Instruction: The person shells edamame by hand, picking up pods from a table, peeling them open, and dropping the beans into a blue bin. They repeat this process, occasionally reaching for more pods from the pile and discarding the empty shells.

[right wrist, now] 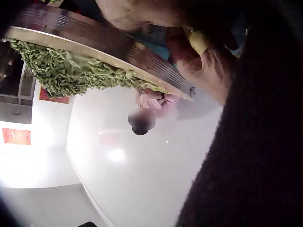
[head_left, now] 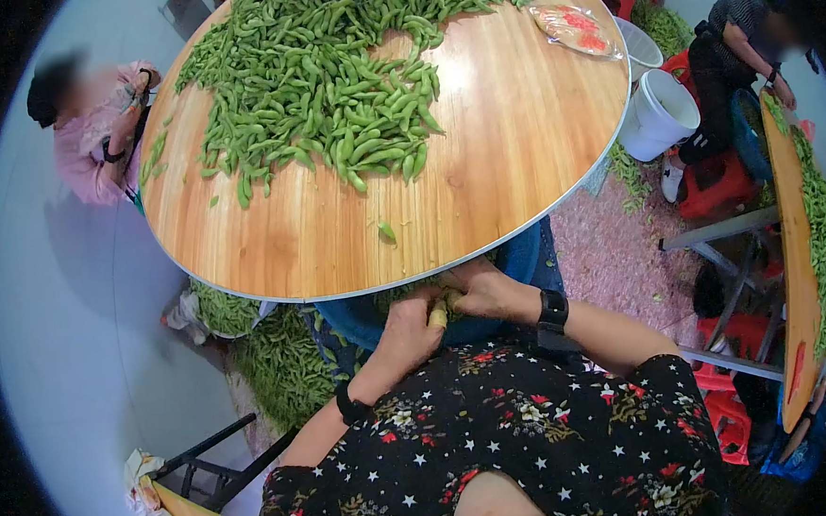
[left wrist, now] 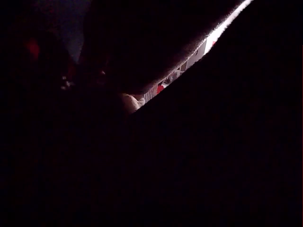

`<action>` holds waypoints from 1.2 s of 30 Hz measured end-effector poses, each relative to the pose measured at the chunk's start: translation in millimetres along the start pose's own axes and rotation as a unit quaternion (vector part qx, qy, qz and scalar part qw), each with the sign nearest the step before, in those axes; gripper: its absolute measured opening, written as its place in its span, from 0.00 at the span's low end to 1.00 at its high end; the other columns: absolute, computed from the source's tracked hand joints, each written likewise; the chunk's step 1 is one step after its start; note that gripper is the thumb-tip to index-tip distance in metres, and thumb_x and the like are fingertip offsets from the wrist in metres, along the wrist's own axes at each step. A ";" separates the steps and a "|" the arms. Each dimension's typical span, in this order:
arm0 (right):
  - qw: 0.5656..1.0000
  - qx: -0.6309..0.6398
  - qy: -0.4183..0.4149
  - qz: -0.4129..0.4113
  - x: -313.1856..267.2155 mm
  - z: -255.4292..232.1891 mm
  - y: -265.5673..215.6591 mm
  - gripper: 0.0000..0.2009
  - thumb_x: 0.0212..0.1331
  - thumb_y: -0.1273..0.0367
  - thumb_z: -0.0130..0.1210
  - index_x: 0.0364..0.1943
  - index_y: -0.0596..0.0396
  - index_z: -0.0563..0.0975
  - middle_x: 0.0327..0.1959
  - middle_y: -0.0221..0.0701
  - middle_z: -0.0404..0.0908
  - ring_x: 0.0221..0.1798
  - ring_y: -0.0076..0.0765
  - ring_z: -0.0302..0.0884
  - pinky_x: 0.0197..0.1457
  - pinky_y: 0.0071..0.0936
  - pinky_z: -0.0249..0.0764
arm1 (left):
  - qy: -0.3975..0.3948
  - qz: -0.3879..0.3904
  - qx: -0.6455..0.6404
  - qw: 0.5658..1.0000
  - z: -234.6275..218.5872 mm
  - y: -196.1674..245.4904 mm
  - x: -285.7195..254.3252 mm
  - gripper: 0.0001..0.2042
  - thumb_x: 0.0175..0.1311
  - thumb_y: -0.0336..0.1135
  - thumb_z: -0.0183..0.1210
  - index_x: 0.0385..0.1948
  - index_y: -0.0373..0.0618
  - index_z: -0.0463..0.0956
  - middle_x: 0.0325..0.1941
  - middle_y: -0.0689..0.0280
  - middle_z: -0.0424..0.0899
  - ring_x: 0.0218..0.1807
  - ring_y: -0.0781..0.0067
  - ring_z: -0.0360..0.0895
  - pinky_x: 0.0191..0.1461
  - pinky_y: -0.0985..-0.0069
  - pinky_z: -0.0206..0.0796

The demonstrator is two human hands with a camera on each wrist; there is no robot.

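Note:
Both hands are close together just below the near table edge, over a blue basin (head_left: 346, 321). The left hand (head_left: 408, 329) has curled fingers and a yellow cover on its thumb (right wrist: 199, 41). Meeting it from the right is the right hand (head_left: 494, 296), thumb and fingers bent inward. Between the fingertips they pinch a small greenish piece that looks like a soybean pod (head_left: 450, 296), mostly hidden by the fingers. Green matter lies in the basin beneath. A large heap of green soybean pods (head_left: 327, 93) covers the far part of the round wooden table (head_left: 502, 167). The left wrist view is nearly black.
One loose pod (head_left: 387, 231) lies near the table's front. A plastic-wrapped packet (head_left: 574, 31) sits at its right edge. White buckets (head_left: 658, 115) stand beyond. More pods (head_left: 287, 370) are piled on the floor at left. Two people work nearby; a second table (head_left: 793, 282) stands right.

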State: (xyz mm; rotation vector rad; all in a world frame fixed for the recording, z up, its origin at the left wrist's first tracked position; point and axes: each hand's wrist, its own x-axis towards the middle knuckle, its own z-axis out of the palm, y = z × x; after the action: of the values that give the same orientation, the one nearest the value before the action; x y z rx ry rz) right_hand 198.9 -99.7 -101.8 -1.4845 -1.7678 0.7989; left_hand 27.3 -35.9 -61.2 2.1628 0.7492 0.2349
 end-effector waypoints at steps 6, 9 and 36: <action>1.000 -0.008 -0.005 -0.005 -10.1 9.5 20.2 0.21 0.54 0.70 0.47 0.55 0.58 0.69 0.51 0.53 0.72 0.56 0.59 0.68 0.60 0.43 0.66 | 0.018 -0.034 -0.007 0.999 8.2 -13.8 -7.7 0.14 0.53 0.31 0.52 0.41 0.37 0.76 0.37 0.44 0.80 0.40 0.41 0.77 0.45 0.59 0.69; 0.996 0.036 -0.077 0.040 -17.8 -8.4 0.7 0.19 0.56 0.69 0.47 0.53 0.58 0.70 0.50 0.52 0.73 0.55 0.57 0.69 0.59 0.42 0.67 | 0.025 -0.038 -0.007 0.999 26.5 -31.4 -10.2 0.15 0.53 0.30 0.52 0.43 0.38 0.75 0.37 0.45 0.80 0.41 0.40 0.76 0.47 0.57 0.69; 0.922 0.266 -0.231 0.163 6.1 -99.1 -94.5 0.12 0.67 0.63 0.45 0.45 0.56 0.71 0.28 0.27 0.71 0.17 0.19 0.66 0.18 0.17 0.63 | 0.108 0.183 0.198 0.957 -104.5 32.0 49.2 0.13 0.51 0.20 0.54 0.41 0.38 0.75 0.42 0.53 0.78 0.43 0.51 0.77 0.45 0.68 0.70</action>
State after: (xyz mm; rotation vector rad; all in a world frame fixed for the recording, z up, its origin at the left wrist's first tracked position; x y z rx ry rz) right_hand 225.7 -106.1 32.4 -1.2866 -1.4379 1.7643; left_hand 38.7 44.6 26.8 2.6873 0.5395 0.5611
